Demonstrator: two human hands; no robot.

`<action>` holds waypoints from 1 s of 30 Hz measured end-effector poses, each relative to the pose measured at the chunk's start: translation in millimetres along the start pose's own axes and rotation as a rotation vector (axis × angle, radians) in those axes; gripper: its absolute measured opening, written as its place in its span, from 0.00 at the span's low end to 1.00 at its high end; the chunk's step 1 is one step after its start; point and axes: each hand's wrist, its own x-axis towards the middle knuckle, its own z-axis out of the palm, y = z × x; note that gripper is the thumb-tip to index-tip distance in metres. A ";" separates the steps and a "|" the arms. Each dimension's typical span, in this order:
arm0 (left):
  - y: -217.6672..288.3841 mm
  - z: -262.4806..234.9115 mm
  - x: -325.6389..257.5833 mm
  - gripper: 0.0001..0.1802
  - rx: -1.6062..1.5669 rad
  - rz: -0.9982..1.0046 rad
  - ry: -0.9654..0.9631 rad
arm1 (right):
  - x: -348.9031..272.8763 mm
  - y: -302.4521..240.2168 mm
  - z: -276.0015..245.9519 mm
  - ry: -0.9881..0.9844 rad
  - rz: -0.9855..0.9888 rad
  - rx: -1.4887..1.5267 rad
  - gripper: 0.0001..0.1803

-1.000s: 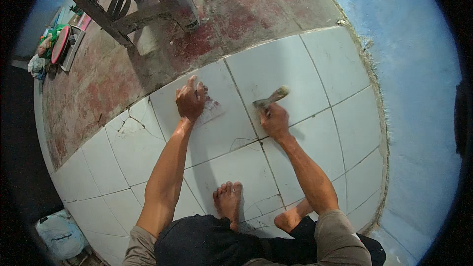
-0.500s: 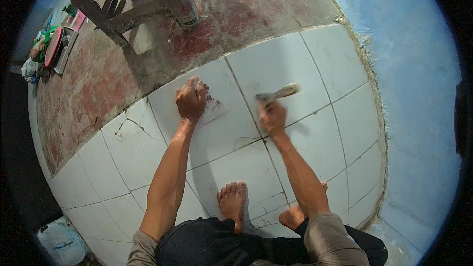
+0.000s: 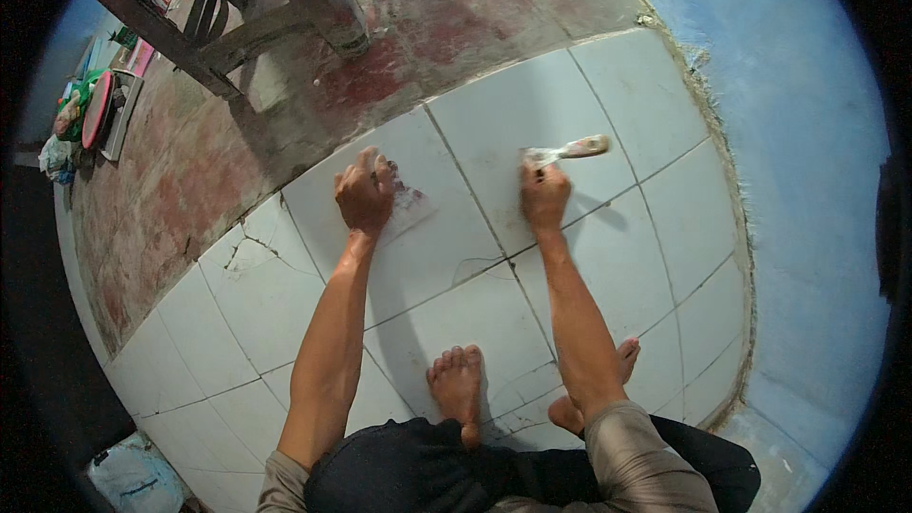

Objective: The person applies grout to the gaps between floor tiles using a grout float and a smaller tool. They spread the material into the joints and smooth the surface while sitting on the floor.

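Note:
I squat barefoot on a floor of large white tiles [image 3: 532, 104]. My left hand [image 3: 364, 193] presses a flat, pale scraper blade smeared with grey paste [image 3: 410, 205] against a tile. My right hand [image 3: 544, 196] is closed round a small brush-like tool with a light wooden handle [image 3: 570, 149], which points right and lies just above a tile joint. Both arms reach forward from my knees. A crack [image 3: 475, 266] runs through the tile between my arms.
A broken tile corner [image 3: 249, 245] lies at the left, bordering bare reddish concrete [image 3: 161, 209]. Dark wooden furniture legs [image 3: 313, 0] stand at the top. A blue wall [image 3: 798, 161] runs along the right. Coloured items [image 3: 90, 114] sit far left, a white bag [image 3: 133, 480] bottom left.
Both hands have shifted slightly farther forward over the tiles. The tool in my right hand now points more level to the right.

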 end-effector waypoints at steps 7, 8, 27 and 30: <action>-6.3 -5.7 1.0 0.16 -0.040 0.009 0.013 | 6.6 -8.1 -0.5 -0.095 -0.025 0.039 0.14; -3.7 -4.6 2.1 0.16 -0.031 0.005 0.006 | 15.9 -10.5 -7.9 -0.071 0.098 0.011 0.14; -3.7 1.9 -0.8 0.14 -0.011 -0.006 -0.029 | -5.5 -29.8 50.8 -0.116 -0.316 0.144 0.17; -10.5 0.0 -2.6 0.14 0.015 0.041 0.044 | 25.0 2.9 -5.0 -0.097 -0.150 0.043 0.19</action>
